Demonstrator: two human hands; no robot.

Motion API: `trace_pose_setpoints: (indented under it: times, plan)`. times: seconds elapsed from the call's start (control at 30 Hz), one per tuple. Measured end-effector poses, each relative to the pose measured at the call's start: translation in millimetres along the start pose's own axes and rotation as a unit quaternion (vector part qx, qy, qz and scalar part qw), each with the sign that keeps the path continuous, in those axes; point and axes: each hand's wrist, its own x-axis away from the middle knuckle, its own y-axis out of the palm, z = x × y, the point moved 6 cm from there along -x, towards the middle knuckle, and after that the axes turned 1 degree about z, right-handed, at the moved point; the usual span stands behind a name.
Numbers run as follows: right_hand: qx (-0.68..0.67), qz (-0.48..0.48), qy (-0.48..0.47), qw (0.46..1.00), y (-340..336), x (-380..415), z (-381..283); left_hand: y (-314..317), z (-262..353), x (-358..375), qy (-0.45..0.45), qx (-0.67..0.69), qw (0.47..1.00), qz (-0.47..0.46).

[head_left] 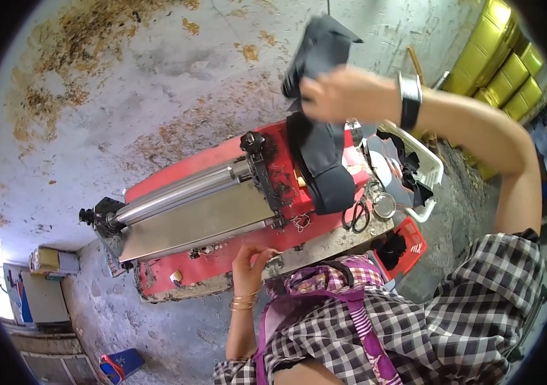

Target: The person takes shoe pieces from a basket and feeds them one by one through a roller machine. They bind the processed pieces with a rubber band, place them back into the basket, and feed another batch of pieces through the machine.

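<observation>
My right hand (337, 93), blurred by motion and wearing a wristband, is raised at the far end of the machine, closed on a dark, flexible sheet piece (325, 48) that stands up above the fingers. Just below it, a stack of similar black pieces (331, 183) drapes over the red machine's end. My left hand (251, 263), with gold bangles at the wrist, is at the machine's front edge. Its thumb and fingers are pinched together; whatever lies between them is too small to make out. The red roller machine (190, 228) has shiny metal rollers (180, 196) and black knobs.
A white basket (437, 170) with black scraps stands beyond the machine's right end. Below it is a red crate (411, 247) holding black material. Cords and a round metal dish (384, 205) lie on the machine's edge. A blue bin (123, 364) sits on the floor; a stained wall rises behind.
</observation>
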Motion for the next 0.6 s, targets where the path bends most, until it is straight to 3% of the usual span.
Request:
trace_pose_setpoints:
  times: [0.17,0.23,0.33,0.37,0.47,0.5,0.57,0.6]
  plan:
    - [-0.172,0.024,0.036,0.984,36,59,-131,56,8,-18,0.017,0.022,0.99,-0.136]
    - [-0.221,-0.013,0.077,0.972,52,67,-154,71,23,-22,0.043,-0.02,0.985,-0.167]
    - [-0.256,0.052,0.137,0.955,47,67,-155,87,35,-30,0.085,-0.062,0.976,-0.189]
    - [-0.32,0.021,0.184,0.929,60,72,-160,91,39,-33,0.09,-0.069,0.975,-0.191]
    - [-0.559,0.063,0.344,0.752,65,82,-155,107,52,-55,0.16,-0.043,0.975,-0.149]
    - [-0.589,0.075,0.374,0.713,69,86,-155,115,60,-65,0.097,0.006,0.986,-0.136]
    - [-0.647,0.124,0.422,0.623,80,97,-155,128,71,-87,0.252,-0.116,0.952,-0.127]
    - [-0.675,0.137,0.448,0.57,82,100,-156,136,77,-94,0.282,-0.163,0.935,-0.139]
